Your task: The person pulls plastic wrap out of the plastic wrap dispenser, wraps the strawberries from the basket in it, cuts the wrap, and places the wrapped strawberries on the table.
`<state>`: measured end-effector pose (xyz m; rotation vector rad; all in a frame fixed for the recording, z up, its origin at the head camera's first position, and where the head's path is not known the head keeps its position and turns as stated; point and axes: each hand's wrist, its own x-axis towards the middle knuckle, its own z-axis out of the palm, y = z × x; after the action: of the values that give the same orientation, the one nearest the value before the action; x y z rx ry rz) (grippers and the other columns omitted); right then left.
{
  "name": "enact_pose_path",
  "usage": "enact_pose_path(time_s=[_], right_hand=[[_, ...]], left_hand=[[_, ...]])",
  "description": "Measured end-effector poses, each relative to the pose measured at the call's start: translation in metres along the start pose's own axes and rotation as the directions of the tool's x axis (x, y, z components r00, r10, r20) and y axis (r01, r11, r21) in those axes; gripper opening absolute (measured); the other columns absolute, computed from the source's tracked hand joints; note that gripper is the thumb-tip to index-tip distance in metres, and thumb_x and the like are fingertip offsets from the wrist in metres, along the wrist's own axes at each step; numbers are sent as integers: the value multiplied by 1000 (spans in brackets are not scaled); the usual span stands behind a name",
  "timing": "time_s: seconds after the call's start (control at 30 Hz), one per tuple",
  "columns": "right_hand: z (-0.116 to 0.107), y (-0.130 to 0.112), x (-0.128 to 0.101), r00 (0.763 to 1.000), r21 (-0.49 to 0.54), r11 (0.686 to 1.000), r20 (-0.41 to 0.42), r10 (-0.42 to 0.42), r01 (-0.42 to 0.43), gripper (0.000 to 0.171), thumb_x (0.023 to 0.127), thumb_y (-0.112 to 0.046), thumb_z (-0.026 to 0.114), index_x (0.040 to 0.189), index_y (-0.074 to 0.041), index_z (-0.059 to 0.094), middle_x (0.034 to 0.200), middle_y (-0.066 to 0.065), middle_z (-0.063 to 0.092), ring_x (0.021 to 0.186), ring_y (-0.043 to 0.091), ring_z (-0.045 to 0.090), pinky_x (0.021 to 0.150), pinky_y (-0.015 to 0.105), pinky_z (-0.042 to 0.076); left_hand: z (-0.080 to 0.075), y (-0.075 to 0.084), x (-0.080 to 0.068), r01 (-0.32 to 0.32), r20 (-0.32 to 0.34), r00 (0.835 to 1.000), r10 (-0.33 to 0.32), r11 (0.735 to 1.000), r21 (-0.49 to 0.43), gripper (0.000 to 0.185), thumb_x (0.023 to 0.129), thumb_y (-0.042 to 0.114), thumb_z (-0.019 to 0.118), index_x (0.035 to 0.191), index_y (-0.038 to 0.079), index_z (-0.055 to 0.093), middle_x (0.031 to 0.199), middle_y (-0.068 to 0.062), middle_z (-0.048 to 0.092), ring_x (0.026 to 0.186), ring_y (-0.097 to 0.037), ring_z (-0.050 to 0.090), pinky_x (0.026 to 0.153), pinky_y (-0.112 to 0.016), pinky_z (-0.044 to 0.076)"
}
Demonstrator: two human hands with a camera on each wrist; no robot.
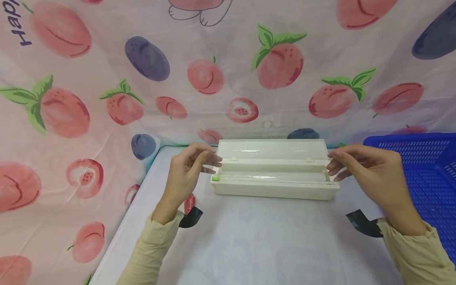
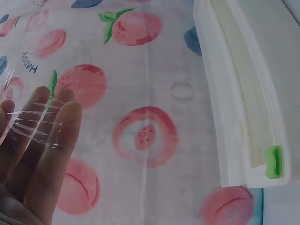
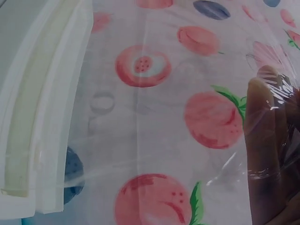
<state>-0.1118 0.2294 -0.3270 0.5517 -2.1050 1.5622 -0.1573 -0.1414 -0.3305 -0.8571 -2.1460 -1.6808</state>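
Head view: both hands, left hand and right hand, pinch film at the ends of the open white box on the table. Left wrist view: crinkled film clings across curled fingers. Right wrist view: film stretches from the box to gripping fingers.

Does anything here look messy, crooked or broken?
Little stands out. The cling film is bunched into wrinkles on the left hand. The white dispenser box sits square, lid up, apparently undamaged.

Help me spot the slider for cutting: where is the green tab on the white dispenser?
In the head view the green tab sits at the left end of the white dispenser, just below the left hand.
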Motion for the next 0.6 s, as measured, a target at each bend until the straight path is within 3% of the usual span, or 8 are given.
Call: enact_pose_path(time_s=[0.33, 0.47, 0.6], right_hand=[[-2, -8, -4, 1000, -55, 998, 21, 3, -2, 14, 89, 17, 61, 98, 12, 70, 79, 2, 74, 67, 11, 71, 55, 24, 58], [-6, -6, -9, 997, -7, 1000, 83, 1, -1, 16, 88, 19, 59, 97, 12, 70, 79, 3, 74, 66, 11, 71, 53, 25, 57], [-10, -5, -16, 984, -84, 996, 180, -5, 20, 22, 87, 20, 61, 97, 4, 72, 80, -1, 73, 64, 9, 70, 52, 24, 57]], left_hand=[[-5, 5, -9, -25, 9, 1000, 25, 999, 20, 10, 99, 0, 57, 104, -3, 64, 85, -18, 74, 75, -20, 74, 67, -36, 62], [-6, 6, -14, -25, 33, 999, 24, 999, 21, 10, 98, -2, 56, 104, -3, 64, 85, -17, 74, 72, -21, 73, 67, -36, 62], [-7, 7, -22, -4, 63, 998, 2, 1000, 29, 9, 98, -2, 56, 103, -2, 63, 85, -15, 74, 72, -20, 72, 67, -35, 61]])
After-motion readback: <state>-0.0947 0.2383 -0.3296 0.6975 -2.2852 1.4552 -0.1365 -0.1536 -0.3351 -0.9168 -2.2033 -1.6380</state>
